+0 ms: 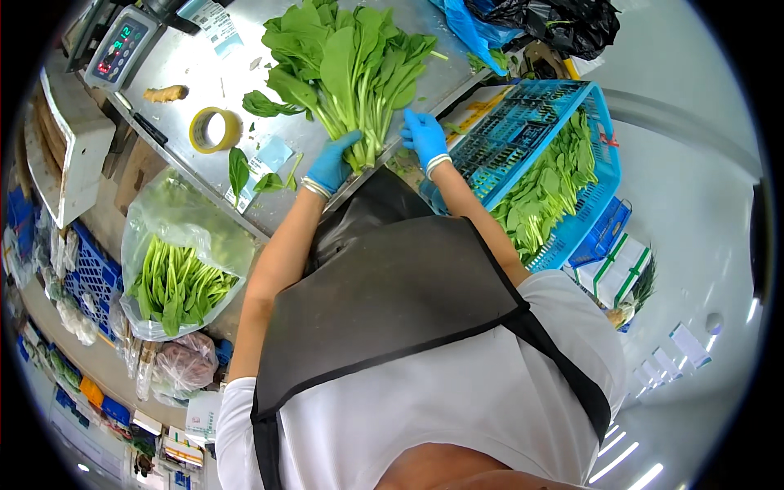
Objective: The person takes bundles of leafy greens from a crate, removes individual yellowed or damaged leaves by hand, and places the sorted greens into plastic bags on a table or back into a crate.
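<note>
A big bunch of leafy greens point(339, 69) lies on the metal table point(245, 24), its leaves pointing away from me and its pale stems toward me. My left hand point(331, 165), in a blue glove, is closed round the lower stems at the table's near edge. Just right of the stems is my right hand point(425, 139), also gloved in blue; its fingers are loosely apart, with nothing seen in them. A few loose leaves point(238, 171) lie left of the bunch, beside a paper label point(265, 163).
On the table are a yellow tape roll point(215, 131), a ginger-like root point(166, 94), a black pen point(150, 129) and a digital scale point(122, 47). At left hangs a clear bag point(192, 212) of greens. Blue crates point(604, 175) with more greens stand close at right.
</note>
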Tool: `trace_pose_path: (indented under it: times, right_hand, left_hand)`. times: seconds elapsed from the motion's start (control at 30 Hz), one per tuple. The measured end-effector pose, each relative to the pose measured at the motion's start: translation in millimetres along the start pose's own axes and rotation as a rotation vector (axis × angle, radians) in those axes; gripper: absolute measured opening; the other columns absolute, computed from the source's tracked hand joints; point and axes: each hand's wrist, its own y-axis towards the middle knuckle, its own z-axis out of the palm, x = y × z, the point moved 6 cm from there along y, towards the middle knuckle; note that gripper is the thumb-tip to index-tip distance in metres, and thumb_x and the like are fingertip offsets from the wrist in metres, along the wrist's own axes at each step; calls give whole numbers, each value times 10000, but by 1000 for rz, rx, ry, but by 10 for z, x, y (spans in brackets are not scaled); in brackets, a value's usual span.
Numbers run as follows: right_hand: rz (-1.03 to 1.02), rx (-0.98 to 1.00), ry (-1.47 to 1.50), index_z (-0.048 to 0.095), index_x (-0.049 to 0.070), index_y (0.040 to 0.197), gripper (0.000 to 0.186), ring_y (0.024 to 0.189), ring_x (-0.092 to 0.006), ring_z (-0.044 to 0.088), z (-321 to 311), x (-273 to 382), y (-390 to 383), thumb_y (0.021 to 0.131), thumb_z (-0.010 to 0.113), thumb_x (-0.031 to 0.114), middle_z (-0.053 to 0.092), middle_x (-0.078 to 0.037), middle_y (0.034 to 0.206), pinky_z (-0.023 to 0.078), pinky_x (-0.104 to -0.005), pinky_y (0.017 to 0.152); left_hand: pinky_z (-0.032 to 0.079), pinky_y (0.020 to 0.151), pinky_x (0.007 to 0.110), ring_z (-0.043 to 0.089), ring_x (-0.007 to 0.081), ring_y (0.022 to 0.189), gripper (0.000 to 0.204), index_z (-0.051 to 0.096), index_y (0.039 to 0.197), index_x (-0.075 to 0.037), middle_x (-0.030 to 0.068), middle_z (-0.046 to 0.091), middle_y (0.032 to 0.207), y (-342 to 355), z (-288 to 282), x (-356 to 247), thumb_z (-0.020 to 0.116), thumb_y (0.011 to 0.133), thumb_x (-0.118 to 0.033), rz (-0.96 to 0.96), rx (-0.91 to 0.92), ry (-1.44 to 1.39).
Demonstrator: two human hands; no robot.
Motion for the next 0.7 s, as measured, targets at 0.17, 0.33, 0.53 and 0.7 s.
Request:
trace_pose_path:
  times: [0.17, 0.33, 0.53, 0.7]
  right_hand:
    - [125, 196, 87, 539, -52, 1152, 472, 753, -204, 637, 349, -167, -112, 882, 676, 310, 628, -138, 937, 543, -332, 618]
    - [-17, 169, 141, 548, 26, 981, 257, 579, -134, 556, 495, 20, -167, 841, 714, 165, 585, -48, 776, 477, -280, 512]
    - [-94, 133, 119, 519, 20, 998, 284, 545, -136, 559, 536, 344, -339, 840, 716, 151, 575, -66, 783, 474, -288, 455]
    - [-63, 77, 46, 494, 2, 1024, 338, 516, -164, 574, 507, 461, -422, 825, 728, 142, 575, -96, 800, 484, -302, 429]
  left_hand:
    - [546, 872, 374, 653, 256, 991, 371, 530, 1233, 46, 146, 640, 1130, -23, -5, 34, 611, 913, -122, -38, 60, -155]
    - [519, 934, 409, 634, 288, 1040, 388, 507, 1255, 51, 172, 624, 1161, -30, 36, -15, 591, 933, -149, -66, 103, -81]
    - [494, 904, 446, 608, 320, 1006, 401, 498, 1242, -1, 183, 617, 1101, -119, 268, -7, 546, 967, -288, -129, 214, -341]
    - [473, 975, 549, 597, 377, 1065, 382, 463, 1275, 23, 226, 584, 1180, -25, 223, 94, 562, 960, -170, -215, 360, -577]
